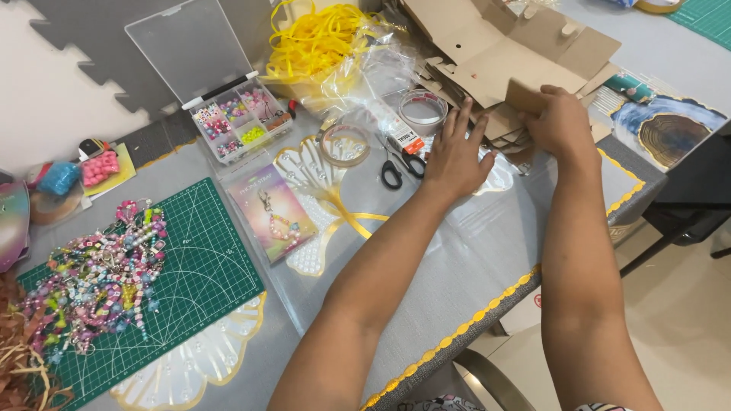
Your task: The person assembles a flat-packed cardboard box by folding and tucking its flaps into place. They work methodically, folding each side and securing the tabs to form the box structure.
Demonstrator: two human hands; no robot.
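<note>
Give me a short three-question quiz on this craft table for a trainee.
1. True or false: the right hand holds a piece of cardboard.
2. What lies just left of the left hand? A) scissors B) a hammer C) a cup
3. Fill in: the heap of beaded straps lies on a green cutting ____.

Key
1. True: its fingers close on a flat brown piece at the cardboard pile.
2. A: black-handled scissors lie beside the hand, apart from it.
3. Mat: the straps cover its left part.
</note>
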